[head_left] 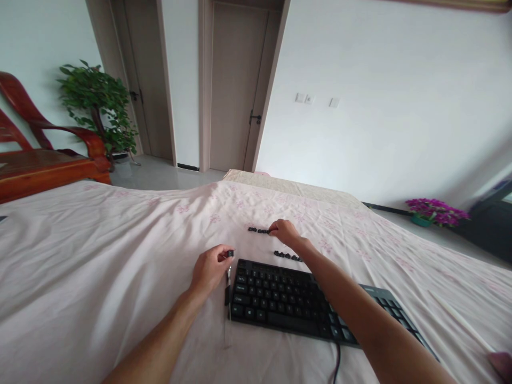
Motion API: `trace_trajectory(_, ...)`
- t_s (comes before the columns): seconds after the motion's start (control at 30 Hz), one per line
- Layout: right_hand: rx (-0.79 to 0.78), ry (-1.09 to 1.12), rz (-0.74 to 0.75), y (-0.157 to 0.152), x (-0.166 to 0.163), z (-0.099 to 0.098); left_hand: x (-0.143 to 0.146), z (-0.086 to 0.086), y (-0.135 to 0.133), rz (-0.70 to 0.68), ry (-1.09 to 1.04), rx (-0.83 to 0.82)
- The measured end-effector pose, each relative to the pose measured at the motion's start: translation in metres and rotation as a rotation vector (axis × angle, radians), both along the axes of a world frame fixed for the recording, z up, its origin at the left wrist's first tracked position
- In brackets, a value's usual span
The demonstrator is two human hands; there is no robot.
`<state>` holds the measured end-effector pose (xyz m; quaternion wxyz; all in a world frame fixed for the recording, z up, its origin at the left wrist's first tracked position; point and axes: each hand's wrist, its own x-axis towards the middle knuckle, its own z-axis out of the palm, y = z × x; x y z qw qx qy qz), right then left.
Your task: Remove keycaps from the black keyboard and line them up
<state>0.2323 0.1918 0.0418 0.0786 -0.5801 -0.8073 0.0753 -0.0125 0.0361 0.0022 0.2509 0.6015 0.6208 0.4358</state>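
A black keyboard [288, 301] lies on a pink flowered sheet [120, 256]. My left hand [210, 269] hovers at the keyboard's left end, fingers closed in a pinch on a small black keycap [231, 253]. A thin metal tool [229, 277] hangs just below that hand. My right hand [285, 232] reaches past the keyboard, fingers curled at the right end of a short row of loose black keycaps [258, 230]. A second row of keycaps [288, 256] lies between that hand and the keyboard's top edge.
The keyboard's cable [337, 362] runs toward me. Beyond the bed are a red wooden chair [44, 154], a potted green plant [98, 106], two closed doors [236, 85] and purple flowers [436, 210] by the wall.
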Motion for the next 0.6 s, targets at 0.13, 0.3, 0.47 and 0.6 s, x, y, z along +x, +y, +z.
trace_trajectory(0.13, 0.025, 0.001, -0.025, -0.009, 0.009, 0.007, -0.001, -0.001, -0.001, -0.007, -0.007, 0.001)
trace_trajectory(0.3, 0.027, 0.006, 0.004, -0.04, 0.024, 0.019, -0.001, -0.002, -0.001, -0.013, -0.001, -0.001)
trace_trajectory(0.47, 0.107, -0.053, 0.136, -0.07, 0.028, 0.021, -0.001, -0.003, 0.0, -0.009, 0.009, -0.001)
trace_trajectory(0.6, 0.145, -0.11, 0.14, -0.079, 0.024, 0.015, -0.001, -0.001, -0.001, -0.012, 0.008, -0.005)
